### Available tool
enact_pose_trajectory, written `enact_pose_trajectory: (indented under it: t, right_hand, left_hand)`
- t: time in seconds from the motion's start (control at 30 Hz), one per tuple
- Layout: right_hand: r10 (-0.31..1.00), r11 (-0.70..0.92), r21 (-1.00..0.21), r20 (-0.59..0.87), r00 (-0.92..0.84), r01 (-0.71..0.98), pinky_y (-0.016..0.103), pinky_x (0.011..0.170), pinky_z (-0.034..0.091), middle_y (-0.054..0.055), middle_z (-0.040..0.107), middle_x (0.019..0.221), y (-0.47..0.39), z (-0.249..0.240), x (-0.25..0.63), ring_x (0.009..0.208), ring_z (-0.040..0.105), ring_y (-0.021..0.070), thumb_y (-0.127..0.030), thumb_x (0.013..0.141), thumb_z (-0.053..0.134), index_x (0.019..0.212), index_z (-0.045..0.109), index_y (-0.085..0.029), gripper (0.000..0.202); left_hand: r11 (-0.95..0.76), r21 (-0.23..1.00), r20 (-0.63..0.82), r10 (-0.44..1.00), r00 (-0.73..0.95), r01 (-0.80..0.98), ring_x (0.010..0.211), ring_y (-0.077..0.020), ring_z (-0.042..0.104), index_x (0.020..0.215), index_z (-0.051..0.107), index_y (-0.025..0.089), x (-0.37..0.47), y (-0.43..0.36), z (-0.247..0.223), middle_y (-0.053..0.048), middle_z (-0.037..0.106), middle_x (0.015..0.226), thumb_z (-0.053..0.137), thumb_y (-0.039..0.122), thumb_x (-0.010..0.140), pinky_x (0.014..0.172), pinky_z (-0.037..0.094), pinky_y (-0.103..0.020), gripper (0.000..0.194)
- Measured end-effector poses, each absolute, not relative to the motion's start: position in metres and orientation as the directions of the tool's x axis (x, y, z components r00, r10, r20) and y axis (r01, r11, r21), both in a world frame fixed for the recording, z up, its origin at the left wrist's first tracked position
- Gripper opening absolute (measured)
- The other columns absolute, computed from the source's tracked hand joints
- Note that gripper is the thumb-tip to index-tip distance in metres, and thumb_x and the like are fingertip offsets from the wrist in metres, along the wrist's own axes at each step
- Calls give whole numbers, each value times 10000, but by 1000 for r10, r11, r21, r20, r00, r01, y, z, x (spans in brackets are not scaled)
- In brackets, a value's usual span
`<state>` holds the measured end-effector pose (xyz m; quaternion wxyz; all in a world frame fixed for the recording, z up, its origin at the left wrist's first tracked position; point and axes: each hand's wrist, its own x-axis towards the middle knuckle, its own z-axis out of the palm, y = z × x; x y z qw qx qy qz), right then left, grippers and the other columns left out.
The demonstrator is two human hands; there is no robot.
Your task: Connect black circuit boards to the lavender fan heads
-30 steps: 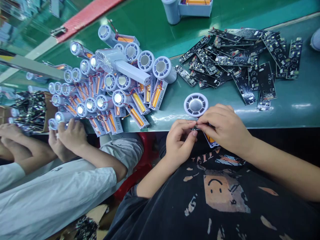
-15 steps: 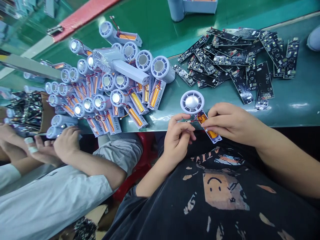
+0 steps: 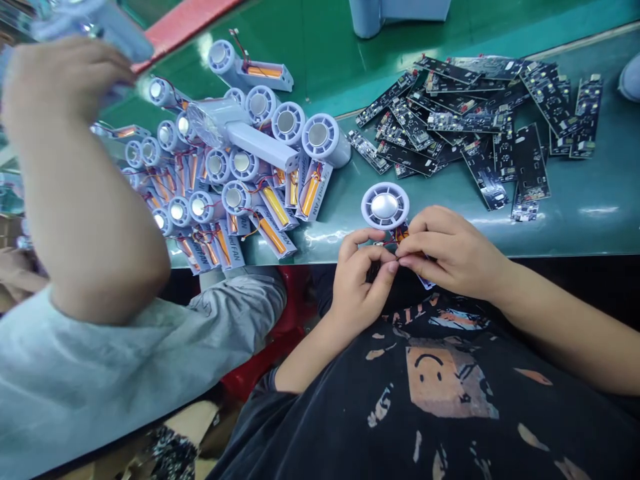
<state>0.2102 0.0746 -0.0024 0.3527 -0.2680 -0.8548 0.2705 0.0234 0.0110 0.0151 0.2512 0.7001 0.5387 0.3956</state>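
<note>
A lavender handheld fan (image 3: 385, 205) with a round grille and silver centre is at the table's front edge. Its handle, part of its orange inside showing, is largely covered by my fingers. My right hand (image 3: 445, 250) is closed over the handle, fingertips pinched at its left side. Thin red wires (image 3: 387, 244) come out below the fan head and reach my left hand (image 3: 363, 270), whose fingers are closed around them. The fingertips of both hands meet, and what lies exactly between them is hidden.
Several black circuit boards (image 3: 450, 123) lie in a loose heap beyond my hands. To the left is a crowd of similar fans (image 3: 240, 163) with open handles. A co-worker's arm (image 3: 85, 200) reaches up at far left, a blue-grey part (image 3: 95, 30) in the hand.
My right hand has shifted slightly left along the fan's handle, and my left thumb has come up to meet its fingertips. The co-worker's arm has risen from the table edge with a part.
</note>
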Motion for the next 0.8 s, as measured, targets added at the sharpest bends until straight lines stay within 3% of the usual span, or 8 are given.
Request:
enact_pose_trajectory:
  t: [0.17,0.23,0.3,0.4,0.5,0.63,0.8]
  right_hand:
    - [620,785,-493,624,-476,375,344,733,369,14,685,873,64,-5,204,778,562,169,-208,973,588,925,684,-215,108]
    - [615,789,-500,646,-452,358,340,737,383,6,696,869,63,-5,203,770,575,161,-199,981,579,935,688,-221,120]
    - [621,784,-521,640,-453,338,336,737,393,7,708,886,64,-3,204,775,586,159,-201,987,576,967,692,-224,120]
    - [663,748,-551,593,-457,371,337,727,393,9,714,873,64,4,205,761,584,157,-209,999,561,978,702,-227,144]
    - [716,698,-561,532,-453,445,344,717,385,7,709,841,64,11,205,756,585,164,-236,1009,536,952,717,-243,190]
    - [737,675,-515,498,-457,528,353,711,359,21,710,835,64,16,203,758,572,179,-265,1016,525,920,722,-232,222]
    - [674,739,-411,438,-595,534,354,689,306,26,695,843,65,19,205,749,535,185,-198,1004,497,899,710,-208,238]
  left_hand:
    - [-222,866,237,971,22,448,1068,-213,647,920,603,217,27,8,6,-68,592,1174,615,317,974,847,604,-380,114]
    - [-234,909,249,969,1,345,899,-150,665,1078,565,258,28,7,1,-60,573,1214,630,312,970,730,606,-307,138]
    - [-237,948,247,969,-21,210,700,-70,624,1233,469,314,29,6,-3,-55,544,1259,632,286,971,596,570,-231,310]
    - [-180,977,184,982,-29,113,586,-13,568,1228,467,311,29,5,-5,-50,516,1259,607,285,987,502,526,-172,281]
    - [-142,981,150,987,-50,132,590,-13,570,1126,539,259,29,5,-4,-48,507,1224,597,314,989,482,523,-160,159]
    - [-156,973,166,985,-46,168,603,-25,574,1137,555,260,29,5,-3,-41,525,1200,578,285,996,476,517,-164,145]
    - [-211,903,247,968,-51,373,926,-157,654,1109,577,230,25,5,-2,-65,594,1135,622,262,962,632,576,-233,157]
